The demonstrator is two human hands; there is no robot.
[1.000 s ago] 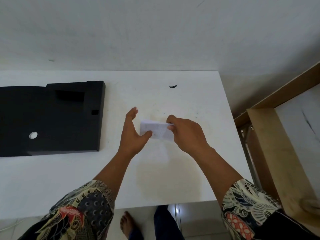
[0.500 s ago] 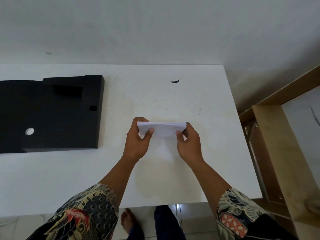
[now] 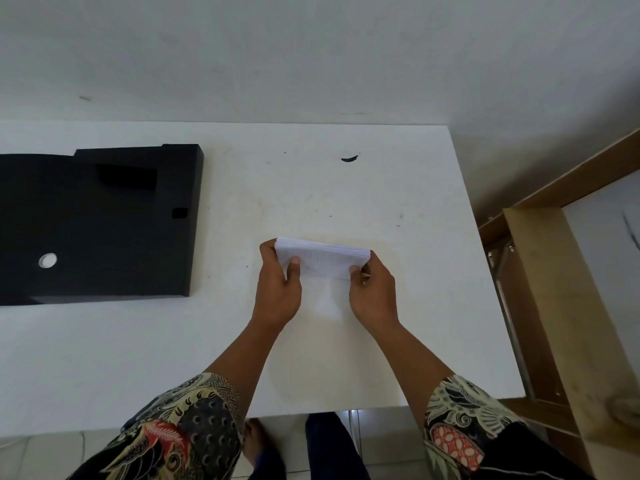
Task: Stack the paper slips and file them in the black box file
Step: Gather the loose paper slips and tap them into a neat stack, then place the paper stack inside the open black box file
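Two bare hands hold one stack of white paper slips point(image 3: 322, 258) above the white rectangular table point(image 3: 346, 358), right of centre. The flat black cardboard box file point(image 3: 100, 223) lies closed at the far left, well apart from the stack. Left hand point(image 3: 278, 292) and right hand point(image 3: 375, 292) each pinch one end, thumbs on the near face, fingers behind. Risk, as judged: the grip is at the ends only, so loosening either hand during the carry leftward could fan or drop slips; the lid also needs a free hand. The slips appear thin, faintly printed, edges nearly flush.
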